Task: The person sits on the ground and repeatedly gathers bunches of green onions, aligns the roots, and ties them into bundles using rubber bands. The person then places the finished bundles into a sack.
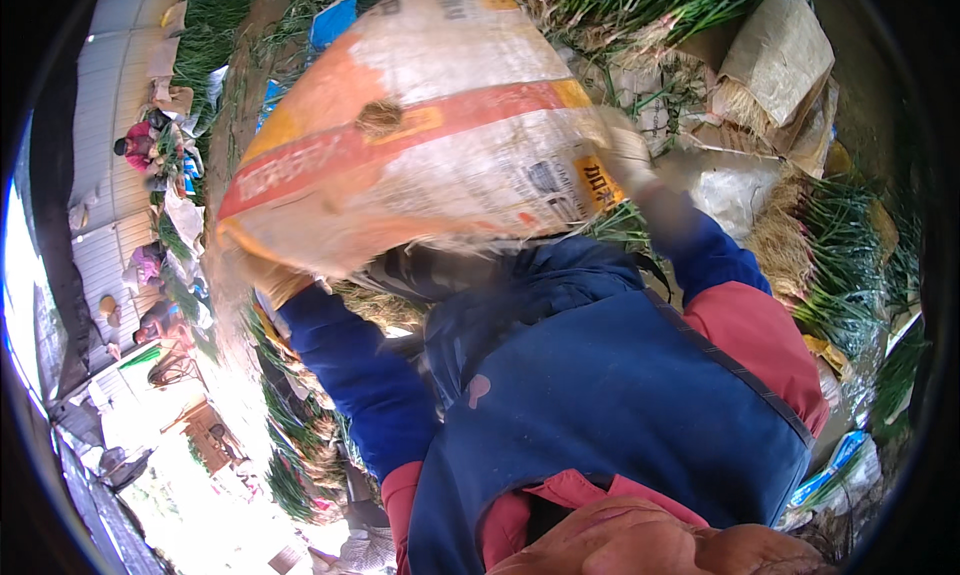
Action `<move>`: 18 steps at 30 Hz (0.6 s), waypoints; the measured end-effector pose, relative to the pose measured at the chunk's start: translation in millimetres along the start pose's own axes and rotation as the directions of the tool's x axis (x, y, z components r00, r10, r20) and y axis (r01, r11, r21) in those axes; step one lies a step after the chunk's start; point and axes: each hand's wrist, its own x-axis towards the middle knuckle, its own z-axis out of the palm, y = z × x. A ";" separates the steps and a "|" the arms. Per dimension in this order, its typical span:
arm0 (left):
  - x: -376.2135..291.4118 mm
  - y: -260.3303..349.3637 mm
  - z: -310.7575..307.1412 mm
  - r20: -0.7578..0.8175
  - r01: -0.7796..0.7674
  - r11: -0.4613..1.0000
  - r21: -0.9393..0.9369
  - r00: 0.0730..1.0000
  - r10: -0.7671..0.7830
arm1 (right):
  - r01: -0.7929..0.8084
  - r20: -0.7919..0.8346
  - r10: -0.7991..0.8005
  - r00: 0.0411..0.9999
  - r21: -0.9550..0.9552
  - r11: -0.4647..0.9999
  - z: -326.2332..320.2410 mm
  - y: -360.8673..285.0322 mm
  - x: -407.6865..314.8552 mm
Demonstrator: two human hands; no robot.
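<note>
A large woven plastic sack [450,155] in white, orange and red, bearing printed writing, spreads across the space before my lap. My left hand [274,277], in what looks like a tan glove, grips its lower left corner. On the opposite side, my right hand [628,151] holds the sack's edge; a pale glove seems to cover it. Both hands are blurred and their fingers are partly hidden. A round brown patch [379,117] marks the sack's middle. Beneath its near edge are my dark trousers [540,271].
Green onions [660,9] lie beyond the sack. Bundles with pale roots [780,237] are at right, near a beige sack [784,57]. More onions [292,455] lie at left. Several people sit farther left, including a person in pink [137,146].
</note>
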 end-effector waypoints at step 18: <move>-26.6 223.5 -196.2 0.184 -0.546 0.190 0.816 0.556 0.810 | -0.136 0.465 0.636 0.616 -0.733 0.667 -17.9 234.6 -59.7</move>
